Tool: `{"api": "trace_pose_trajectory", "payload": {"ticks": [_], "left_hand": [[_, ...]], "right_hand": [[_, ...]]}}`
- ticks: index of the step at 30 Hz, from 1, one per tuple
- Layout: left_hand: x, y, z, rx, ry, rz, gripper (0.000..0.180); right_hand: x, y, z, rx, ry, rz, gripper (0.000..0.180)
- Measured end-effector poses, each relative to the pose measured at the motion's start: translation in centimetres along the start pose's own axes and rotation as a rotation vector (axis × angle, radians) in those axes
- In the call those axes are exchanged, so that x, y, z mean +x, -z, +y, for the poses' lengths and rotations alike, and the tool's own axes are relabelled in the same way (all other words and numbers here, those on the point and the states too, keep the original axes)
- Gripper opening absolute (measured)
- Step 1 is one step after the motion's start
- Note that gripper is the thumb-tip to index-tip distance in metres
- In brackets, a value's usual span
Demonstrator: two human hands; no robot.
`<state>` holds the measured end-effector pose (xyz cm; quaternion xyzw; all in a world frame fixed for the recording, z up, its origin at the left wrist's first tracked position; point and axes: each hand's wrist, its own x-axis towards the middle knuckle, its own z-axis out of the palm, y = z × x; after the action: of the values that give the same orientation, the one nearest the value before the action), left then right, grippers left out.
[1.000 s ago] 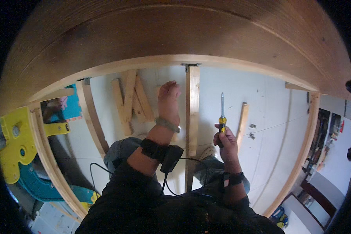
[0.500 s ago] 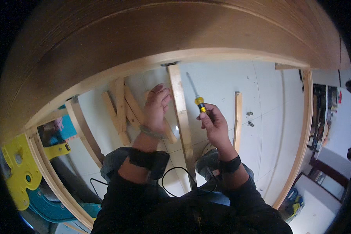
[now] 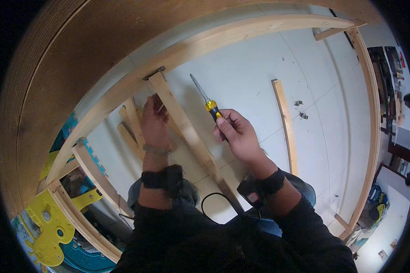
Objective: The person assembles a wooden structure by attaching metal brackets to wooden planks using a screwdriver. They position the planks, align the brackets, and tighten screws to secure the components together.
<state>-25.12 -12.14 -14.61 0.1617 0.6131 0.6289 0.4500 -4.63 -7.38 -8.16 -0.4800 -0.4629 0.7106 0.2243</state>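
Observation:
My right hand (image 3: 238, 134) grips a screwdriver (image 3: 205, 101) with a yellow and black handle, its metal shaft pointing up and left toward a metal bracket (image 3: 154, 73) where a wooden slat (image 3: 187, 131) meets the long curved wooden rail (image 3: 223, 42). My left hand (image 3: 154, 122) rests just left of that slat near its upper end, fingers pinched on a small thin thing that looks like a screw. Both wrists wear black bands.
Loose wooden slats (image 3: 130, 125) lie behind my left hand. Another slat (image 3: 286, 123) lies on the white floor at right with small metal brackets (image 3: 300, 109) beside it. A second crosspiece (image 3: 98, 175) sits lower left. A yellow plastic piece (image 3: 50, 223) lies bottom left.
The view has swung left and closer to the frame. My right hand has tilted the screwdriver toward the bracket. My left hand has come up beside the slat's top end.

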Motion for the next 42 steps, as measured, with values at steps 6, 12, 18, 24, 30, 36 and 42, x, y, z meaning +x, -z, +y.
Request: {"api": "trace_pose_trajectory", "payload": {"ticks": [6, 12, 18, 24, 30, 36, 42], "left_hand": [[2.7, -4.6, 1.9, -0.275, -0.062, 0.062, 0.041], [4.4, -4.6, 2.2, -0.474, 0.054, 0.095, 0.049], [4.7, -4.6, 1.7, -0.411, 0.029, -0.018, 0.053], [4.2, -4.5, 2.4, -0.356, 0.103, -0.002, 0.057], [4.5, -4.2, 1.9, -0.497, 0.23, -0.026, 0.057], [4.7, -4.3, 1.9, -0.481, 0.247, 0.0, 0.057], [4.5, -4.9, 2.5, -0.47, 0.219, 0.048, 0.053]], "right_hand": [[1.9, -2.1, -2.1, -0.516, 0.198, 0.098, 0.026], [2.9, -2.8, -2.9, -0.526, 0.155, 0.097, 0.026], [3.3, -3.3, -1.3, -0.475, 0.196, 0.131, 0.024], [3.6, -4.8, 0.0, -0.26, 0.156, 0.141, 0.025], [3.8, -5.0, 0.7, -0.047, 0.072, 0.085, 0.028], [3.4, -5.9, 0.7, -0.142, 0.176, 0.155, 0.028], [2.4, -7.4, -0.1, -0.47, 0.285, 0.342, 0.026]]}}
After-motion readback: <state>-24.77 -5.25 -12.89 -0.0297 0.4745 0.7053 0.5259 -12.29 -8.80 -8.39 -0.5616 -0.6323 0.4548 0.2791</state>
